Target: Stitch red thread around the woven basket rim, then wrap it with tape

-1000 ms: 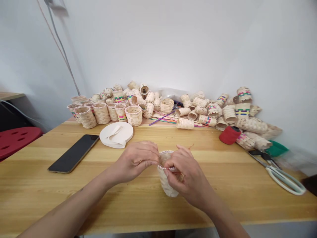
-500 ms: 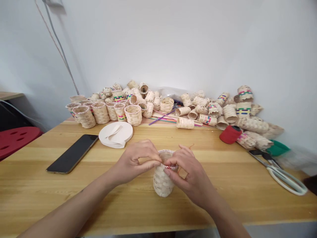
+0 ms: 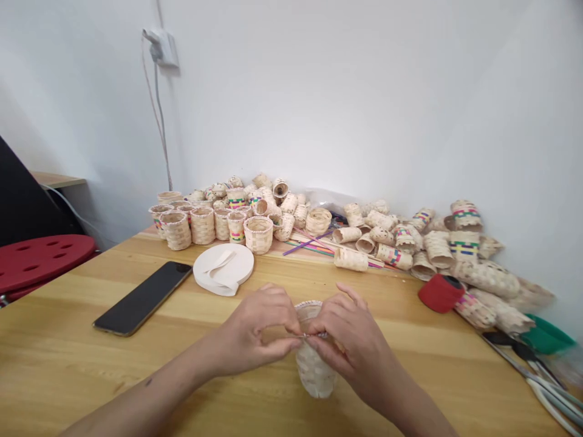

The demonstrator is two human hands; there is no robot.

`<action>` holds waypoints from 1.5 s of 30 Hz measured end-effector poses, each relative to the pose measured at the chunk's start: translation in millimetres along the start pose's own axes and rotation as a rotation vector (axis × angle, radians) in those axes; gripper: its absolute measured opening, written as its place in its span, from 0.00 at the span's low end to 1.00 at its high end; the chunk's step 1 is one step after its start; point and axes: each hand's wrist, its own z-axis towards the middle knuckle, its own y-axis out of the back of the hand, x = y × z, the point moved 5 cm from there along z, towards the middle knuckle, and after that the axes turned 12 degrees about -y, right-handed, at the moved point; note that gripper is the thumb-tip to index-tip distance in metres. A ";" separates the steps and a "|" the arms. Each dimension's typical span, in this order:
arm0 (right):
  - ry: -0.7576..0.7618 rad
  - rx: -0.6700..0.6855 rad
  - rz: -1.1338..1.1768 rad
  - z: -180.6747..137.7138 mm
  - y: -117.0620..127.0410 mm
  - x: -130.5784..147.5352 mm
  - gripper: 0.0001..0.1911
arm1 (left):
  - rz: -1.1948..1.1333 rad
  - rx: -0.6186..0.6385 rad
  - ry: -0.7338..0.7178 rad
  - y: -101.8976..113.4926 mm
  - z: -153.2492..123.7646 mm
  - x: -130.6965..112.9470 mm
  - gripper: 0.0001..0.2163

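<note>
A small pale woven basket (image 3: 315,373) stands upright on the table in front of me, with a pink-and-white wrapped rim. At the near left of that rim, my left hand (image 3: 262,328) pinches thumb and forefinger together; something thin shows at its fingertips, too small to name. My right hand (image 3: 348,337) is closed on the near right part of the rim, thumb outside, with one finger raised. The two sets of fingertips almost meet and cover much of the near rim. The basket's inside is only partly seen.
Several finished-looking baskets (image 3: 203,226) stand at the back left, by a white tape roll (image 3: 223,268) and a phone (image 3: 143,297). Unrimmed woven tubes (image 3: 350,260) and coloured strips (image 3: 314,241) lie behind. Rightward are a red thread spool (image 3: 441,293), a green object (image 3: 549,335) and scissors (image 3: 542,388).
The view has shifted, so everything sits lower in it, and a wall socket now shows. Both hands stay at the basket's rim, fingertips closer together. The orange-red thread end by the right hand no longer shows.
</note>
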 end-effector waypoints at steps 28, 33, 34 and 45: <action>0.003 -0.066 0.154 3.6 -9.8 -34.9 0.03 | -0.144 -0.594 0.428 48.7 -24.0 51.2 0.05; 0.022 -0.108 0.170 3.6 -13.3 -33.8 0.02 | -0.704 -0.799 0.525 27.0 -21.5 53.5 0.04; 0.021 -0.116 0.171 3.5 -14.0 -34.1 0.02 | -0.775 -0.820 0.537 24.9 -20.7 53.0 0.05; 0.017 -0.157 0.189 0.5 -17.2 -37.6 0.02 | -1.084 -0.927 0.589 26.5 -7.0 33.4 0.05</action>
